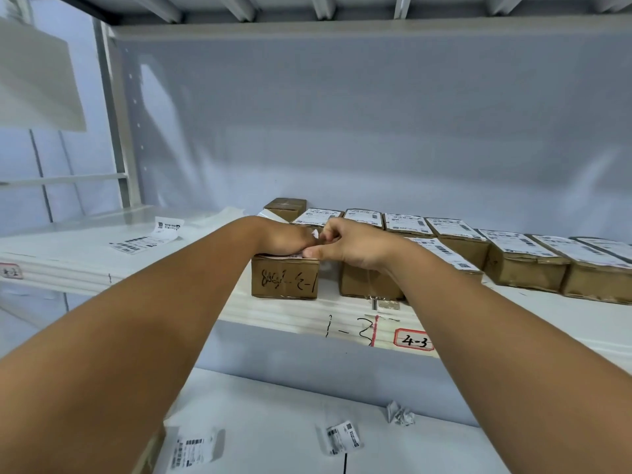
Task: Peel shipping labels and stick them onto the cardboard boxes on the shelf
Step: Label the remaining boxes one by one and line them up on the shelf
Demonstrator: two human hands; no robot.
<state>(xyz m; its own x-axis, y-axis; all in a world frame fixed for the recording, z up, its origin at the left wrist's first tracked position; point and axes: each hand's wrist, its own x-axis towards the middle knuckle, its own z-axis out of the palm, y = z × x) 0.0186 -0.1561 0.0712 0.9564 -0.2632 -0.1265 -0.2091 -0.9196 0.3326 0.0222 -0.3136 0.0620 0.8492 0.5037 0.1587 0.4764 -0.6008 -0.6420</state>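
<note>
Left hand [286,239] lies flat atop the box [285,281], pressing the label [293,256]; right hand [346,247], fingers curled, pinches the label's edge

Hands: two, a left hand [285,239] and a right hand [347,242]
Cardboard boxes [523,271]: about ten, the last cut off at the right edge
Label [294,256] under the hands: one
Label strip [140,242] on the upper shelf [78,265]: one
Loose labels [343,436] on the lower shelf [273,405]: two
Crumpled paper [400,413]: one
Red-edged shelf tags [413,340]: two
</note>
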